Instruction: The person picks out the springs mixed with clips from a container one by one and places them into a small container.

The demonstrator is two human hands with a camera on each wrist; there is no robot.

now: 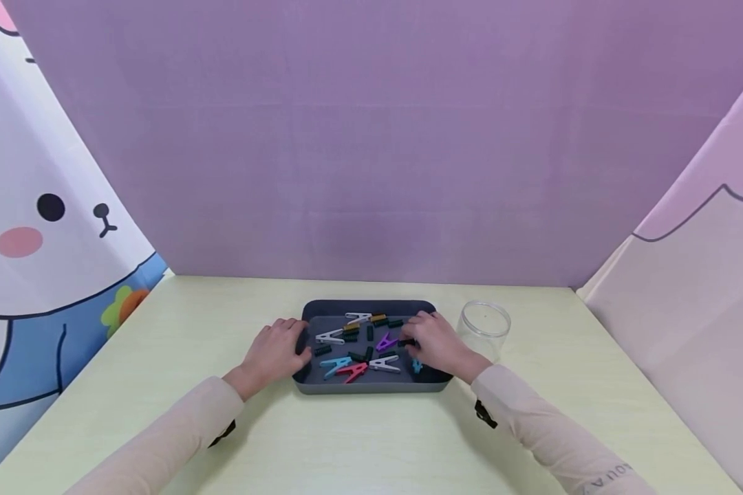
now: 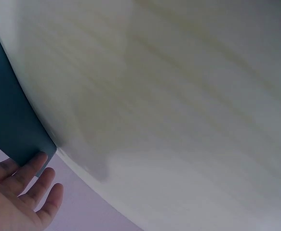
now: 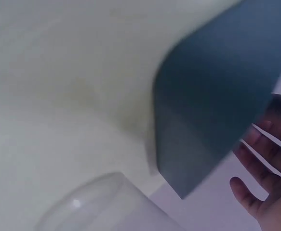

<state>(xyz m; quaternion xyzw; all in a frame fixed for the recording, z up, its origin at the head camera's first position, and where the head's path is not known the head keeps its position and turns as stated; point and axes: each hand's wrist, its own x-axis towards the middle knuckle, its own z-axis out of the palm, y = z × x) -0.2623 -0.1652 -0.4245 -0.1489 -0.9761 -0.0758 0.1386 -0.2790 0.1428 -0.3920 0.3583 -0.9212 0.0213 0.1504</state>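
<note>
A dark grey tray [image 1: 371, 388] stands on the table, with small clothespins and several short dark ribbed pieces scattered inside. My left hand [image 1: 276, 349] holds the tray's left edge, thumb over the rim and fingertips at the outer wall in the left wrist view. Over the tray's right side, my right hand [image 1: 435, 342] reaches down among the pieces. Its fingertips are beside a dark piece [image 1: 406, 342]; I cannot tell whether they pinch it. A purple clothespin [image 1: 386, 342] lies just left of them, and a blue clothespin [image 1: 417, 366] sits below the hand.
A clear round plastic jar [image 1: 484, 323] stands just right of the tray, close behind the right wrist. White clothespins [image 1: 384, 364], a red one [image 1: 353, 372] and a light blue one [image 1: 336, 365] lie in the tray. A purple cloth [image 1: 371, 172] hangs behind the table.
</note>
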